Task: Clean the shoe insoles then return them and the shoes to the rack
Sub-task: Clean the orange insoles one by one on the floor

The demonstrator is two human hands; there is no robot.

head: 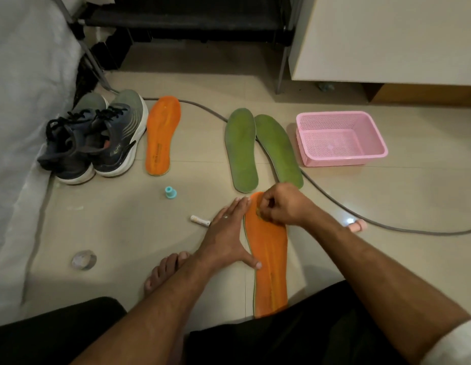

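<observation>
Head view. Step in hand, by judgement: cleaning, one orange insole (271, 262) on the floor. Right hand (280, 206) curled tight at the toe end, pinching something small, not identifiable. Left hand (229, 233) flat beside it, thumb pressing the insole's edge. Beyond the grip: second orange insole (162, 135), green insoles (258, 148), shoes (97, 140). Next move would call for steady strokes heelward.
</observation>
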